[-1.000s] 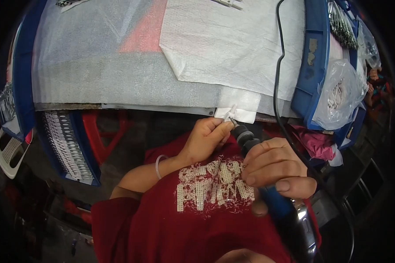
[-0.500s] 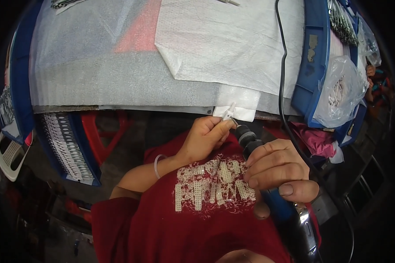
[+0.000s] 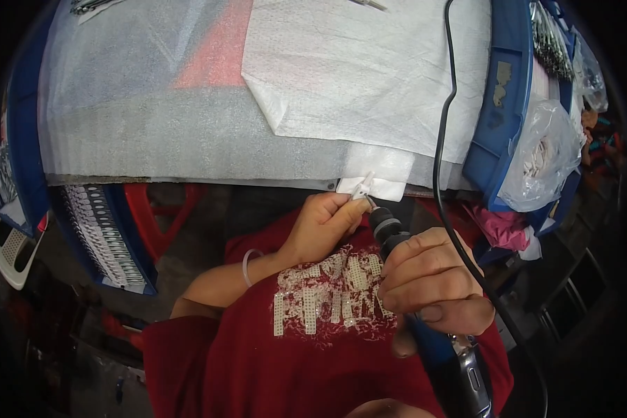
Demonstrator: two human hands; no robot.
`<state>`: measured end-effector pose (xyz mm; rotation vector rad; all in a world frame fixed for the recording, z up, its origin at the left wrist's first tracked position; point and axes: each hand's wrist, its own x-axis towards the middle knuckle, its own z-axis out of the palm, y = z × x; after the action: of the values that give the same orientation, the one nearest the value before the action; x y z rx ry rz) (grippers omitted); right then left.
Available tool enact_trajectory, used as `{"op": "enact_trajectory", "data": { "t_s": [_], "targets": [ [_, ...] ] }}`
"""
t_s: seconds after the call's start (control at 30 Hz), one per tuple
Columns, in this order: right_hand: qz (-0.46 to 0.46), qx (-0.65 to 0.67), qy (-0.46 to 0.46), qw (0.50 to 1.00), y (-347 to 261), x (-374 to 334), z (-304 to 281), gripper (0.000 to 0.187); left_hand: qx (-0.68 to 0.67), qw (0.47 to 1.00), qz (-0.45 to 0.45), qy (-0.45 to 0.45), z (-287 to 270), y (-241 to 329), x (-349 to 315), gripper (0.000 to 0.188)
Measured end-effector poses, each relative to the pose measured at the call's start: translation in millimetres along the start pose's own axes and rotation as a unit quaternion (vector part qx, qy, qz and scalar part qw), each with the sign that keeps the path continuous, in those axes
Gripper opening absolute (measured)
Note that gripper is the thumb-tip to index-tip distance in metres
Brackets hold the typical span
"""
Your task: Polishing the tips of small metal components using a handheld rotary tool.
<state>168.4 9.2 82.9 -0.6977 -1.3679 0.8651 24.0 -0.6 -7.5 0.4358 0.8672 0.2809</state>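
Between thumb and fingers of my left hand (image 3: 327,219) is a small white part (image 3: 361,189) with tiny dark holes, pinched at the table's near edge. It rests against a white pad (image 3: 391,189) that hangs over the edge. My right hand (image 3: 432,282) is wrapped round a blue and black electric screwdriver (image 3: 435,345) with a dark chuck (image 3: 384,221). The tool's thin bit points up and left and meets the white part beside my left thumb; whether it sits in a hole is too small to tell.
A black cord (image 3: 442,125) runs down the table and across my right hand. Blue bins (image 3: 498,132) stand at the right, one holding a clear plastic bag (image 3: 542,157). Another blue bin (image 3: 143,275) with metal pieces is below the table's left, near a red stool (image 3: 161,223).
My right hand and the electric screwdriver have shifted slightly left and down. The cord has swung left across my right hand. My left hand keeps its pinch on the white part.
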Motion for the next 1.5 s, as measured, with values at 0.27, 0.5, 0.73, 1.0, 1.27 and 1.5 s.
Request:
{"op": "enact_trajectory", "data": {
  "t_s": [0.27,0.5,0.73,1.0,1.27,1.5],
  "targets": [
    [-0.001,0.006,-0.046,0.999,-2.6,5.0,-7.6,0.032,0.005,1.000,0.019,0.002,2.2,-1.5,0.5,0.027],
    [0.031,-0.093,-0.100,0.990,-14.5,4.3,-9.7,0.049,-0.004,1.000,-0.007,-0.011,2.2,4.5,0.1,0.027],
    [0.000,-0.082,-0.075,0.994,-10.0,0.2,-7.3,0.049,-0.029,0.999,-0.020,-0.013,2.3,6.0,-1.1,0.028],
    [0.028,-0.077,-0.104,0.991,-9.5,7.4,-6.6,0.047,-0.013,1.000,-0.010,-0.008,-0.1,0.9,-0.3,0.029],
    [0.023,-0.072,-0.084,0.994,-10.0,8.6,-5.6,0.044,-0.017,0.998,-0.039,-0.051,-3.2,1.6,0.0,0.020],
    [0.039,-0.011,-0.059,0.997,-5.4,13.1,0.1,0.027,-0.029,0.999,-0.022,-0.030,-3.9,-3.0,0.9,0.020]
  ]
}}
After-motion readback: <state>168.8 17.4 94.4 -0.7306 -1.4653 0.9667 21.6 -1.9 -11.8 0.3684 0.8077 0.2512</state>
